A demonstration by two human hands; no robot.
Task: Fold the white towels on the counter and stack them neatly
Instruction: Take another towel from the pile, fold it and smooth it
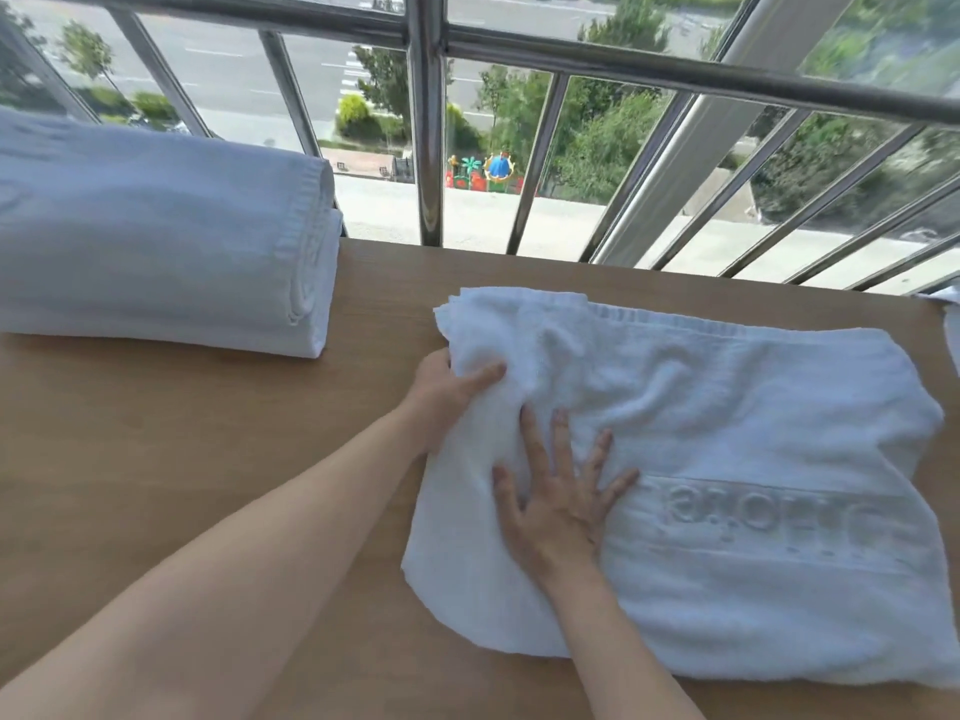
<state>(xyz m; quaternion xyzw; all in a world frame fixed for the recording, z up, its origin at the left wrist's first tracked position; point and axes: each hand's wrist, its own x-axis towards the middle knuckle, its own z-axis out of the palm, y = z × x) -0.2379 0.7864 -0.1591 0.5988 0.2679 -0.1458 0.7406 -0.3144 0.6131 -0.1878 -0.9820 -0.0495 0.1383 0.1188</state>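
Nearest the camera, in the lower centre of the frame, the right hand (pixel 558 511) lies flat on the white towel (pixel 753 433) with its fingers straight and spread, grasping nothing. The likely purpose is to pin the layers so the fabric cannot slide on the smooth wooden counter (pixel 182 433). The towel occupies the centre and right of the frame, partly folded and not yet squared: its right edge is uneven and its surface carries wrinkles. A woven band with raised lettering (pixel 779 517) runs across its lower half. Just above and left of the right hand, the left hand (pixel 441 397) grips the towel's bunched left edge. The thumb presses on top and the fingers are tucked out of sight beneath, a hold suited to lifting or drawing that edge over while the other hand anchors. Further back, at the upper left, a stack of folded towels (pixel 156 241) rests on the counter, well apart from the working towel, which leaves room to fold. A sliver of white cloth (pixel 951 324) shows at the far right edge; what it is cannot be determined. Beyond the counter stands a metal railing (pixel 426 148) with a street and trees behind it.
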